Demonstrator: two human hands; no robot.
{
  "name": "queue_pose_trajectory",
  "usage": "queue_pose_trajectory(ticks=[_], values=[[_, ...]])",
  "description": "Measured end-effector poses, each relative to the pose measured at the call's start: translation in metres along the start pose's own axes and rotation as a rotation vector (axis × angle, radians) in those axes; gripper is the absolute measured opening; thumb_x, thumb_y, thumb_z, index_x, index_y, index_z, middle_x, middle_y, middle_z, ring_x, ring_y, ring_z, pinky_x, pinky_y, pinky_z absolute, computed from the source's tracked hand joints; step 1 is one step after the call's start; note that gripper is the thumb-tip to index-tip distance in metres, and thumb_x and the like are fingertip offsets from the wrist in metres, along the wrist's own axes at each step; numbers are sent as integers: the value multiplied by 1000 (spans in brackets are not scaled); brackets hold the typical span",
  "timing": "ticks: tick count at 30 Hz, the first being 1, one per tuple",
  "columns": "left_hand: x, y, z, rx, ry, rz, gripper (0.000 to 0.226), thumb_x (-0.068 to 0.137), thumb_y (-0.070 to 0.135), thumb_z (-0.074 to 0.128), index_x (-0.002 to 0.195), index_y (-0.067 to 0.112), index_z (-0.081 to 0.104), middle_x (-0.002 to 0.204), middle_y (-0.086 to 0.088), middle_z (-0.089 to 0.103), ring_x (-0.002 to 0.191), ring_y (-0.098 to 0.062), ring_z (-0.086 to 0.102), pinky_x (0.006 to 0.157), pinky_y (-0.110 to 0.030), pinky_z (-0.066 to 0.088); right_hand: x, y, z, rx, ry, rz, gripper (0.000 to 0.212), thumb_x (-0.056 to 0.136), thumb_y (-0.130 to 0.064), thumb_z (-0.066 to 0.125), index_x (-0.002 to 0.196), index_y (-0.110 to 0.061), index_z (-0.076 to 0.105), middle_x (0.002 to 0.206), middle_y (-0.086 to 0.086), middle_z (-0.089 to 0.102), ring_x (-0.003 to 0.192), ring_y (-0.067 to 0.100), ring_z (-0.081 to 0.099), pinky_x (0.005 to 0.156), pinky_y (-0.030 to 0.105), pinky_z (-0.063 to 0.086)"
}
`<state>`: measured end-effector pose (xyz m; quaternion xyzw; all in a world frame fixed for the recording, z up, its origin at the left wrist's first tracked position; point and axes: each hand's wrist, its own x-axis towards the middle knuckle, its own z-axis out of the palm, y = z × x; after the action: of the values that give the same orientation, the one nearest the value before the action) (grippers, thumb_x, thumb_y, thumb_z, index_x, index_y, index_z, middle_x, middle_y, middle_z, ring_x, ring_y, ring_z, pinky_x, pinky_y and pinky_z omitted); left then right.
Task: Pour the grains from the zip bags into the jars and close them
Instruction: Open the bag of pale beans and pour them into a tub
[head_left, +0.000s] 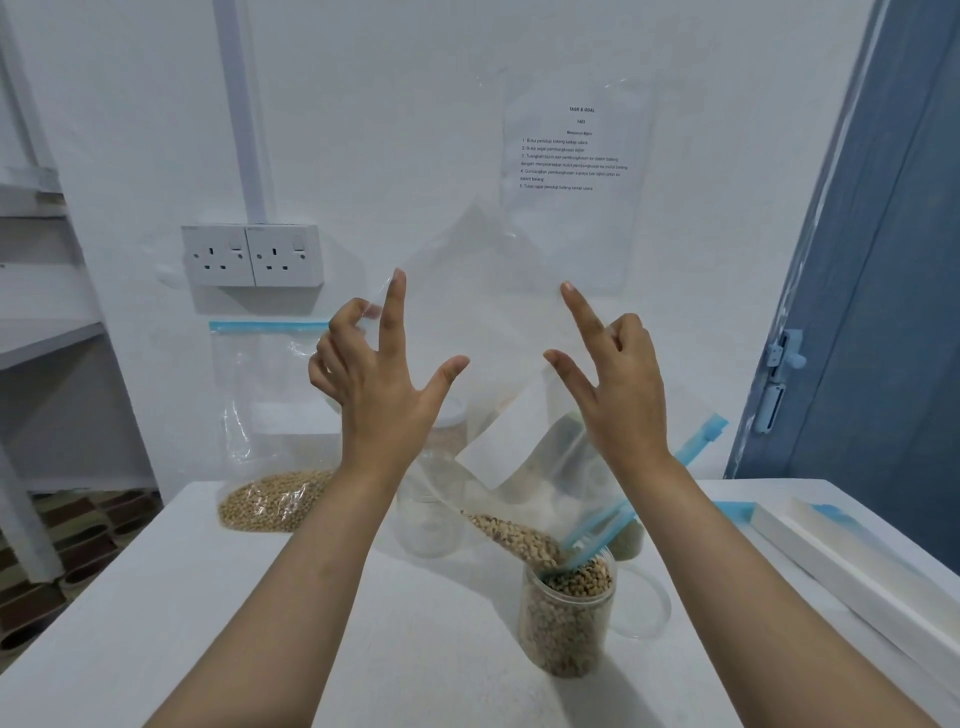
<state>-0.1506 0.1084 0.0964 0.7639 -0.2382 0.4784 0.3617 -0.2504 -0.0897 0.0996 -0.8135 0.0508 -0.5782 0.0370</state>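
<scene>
I hold a clear zip bag (483, 312) upside down above the table. My left hand (379, 374) pinches its left edge and my right hand (618, 384) pinches its right edge. The bag's blue zip mouth (592, 540) points down into an open clear jar (566, 618), which is nearly full of brown-green grains. A stream of speckled grains (514, 535) lies in the bag's lower corner by the mouth. Behind stands an empty clear jar (431, 514) with a white rim. A second zip bag (270, 415) with yellowish grains in its bottom leans against the wall at the left.
A third bag with a blue zip (701, 436) and pale contents sits behind the right hand. A clear round lid (644, 603) lies beside the filled jar. A long white box (841, 566) lies along the table's right edge. Wall sockets (252, 254) and an instruction sheet (571, 150) hang behind.
</scene>
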Motion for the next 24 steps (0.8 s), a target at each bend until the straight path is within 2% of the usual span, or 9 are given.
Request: queue_pose_trajectory(ticks=[12, 16, 18, 21, 24], values=[[2, 5, 1, 5, -4, 27, 89, 83, 67, 61, 154, 35, 17, 133, -5, 26, 119, -24, 30, 100, -45, 24, -4, 3, -5, 42, 38, 31, 60, 100, -45, 51, 152, -41, 22, 87, 2, 37, 74, 14, 37, 64, 31, 47], [-5, 4, -1, -15, 28, -3, 88, 83, 68, 59, 153, 38, 14, 138, -9, 28, 129, -23, 26, 107, -44, 13, -7, -2, -6, 53, 72, 7, 59, 99, -43, 53, 151, -38, 27, 86, 3, 37, 73, 14, 36, 63, 27, 43], [-15, 1, -2, -58, 49, -39, 89, 84, 69, 58, 153, 38, 11, 145, -10, 24, 136, -26, 22, 110, -44, 8, -9, -4, -7, 66, 82, -7, 59, 98, -41, 56, 150, -38, 28, 85, 3, 36, 73, 13, 34, 63, 25, 40], [-37, -3, -1, -169, 70, -158, 95, 82, 68, 61, 152, 38, 3, 156, -14, 10, 145, -31, 9, 114, -52, 7, -11, -6, -8, 76, 89, -31, 61, 95, -34, 63, 148, -36, 32, 85, 1, 33, 73, 12, 33, 63, 23, 37], [-56, -2, -3, -364, 61, -333, 102, 80, 65, 66, 151, 41, -3, 161, -9, -4, 150, -25, -1, 117, -59, 17, -12, -8, -7, 81, 87, -52, 63, 94, -33, 64, 148, -35, 33, 85, 2, 33, 74, 12, 33, 63, 23, 38]])
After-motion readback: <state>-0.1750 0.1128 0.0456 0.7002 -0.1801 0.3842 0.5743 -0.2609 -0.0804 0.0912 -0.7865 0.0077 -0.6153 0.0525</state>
